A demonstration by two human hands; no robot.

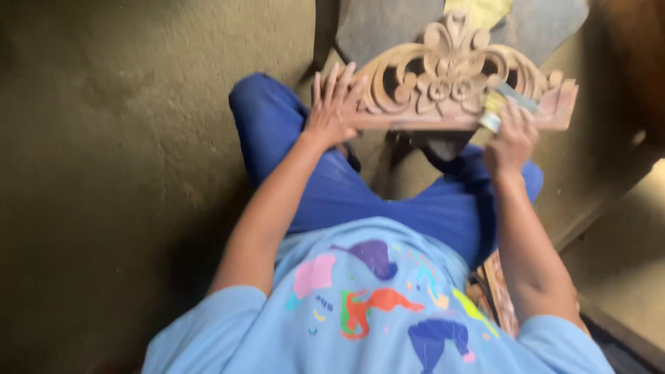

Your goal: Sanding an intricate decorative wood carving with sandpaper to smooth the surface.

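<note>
A carved wooden ornament, with scrolls and a flower at its middle, rests across my knees in blue trousers. My left hand lies flat on its left end with fingers spread, steadying it. My right hand grips a small brush-like tool with a pale head against the carving's right side. The picture is blurred, so the tool's exact kind is unclear.
I sit over a dull brown floor. A dark rounded slab lies beyond the carving with a yellow cloth on it. Another carved wooden piece leans by my right side. A wooden step edge runs along the right.
</note>
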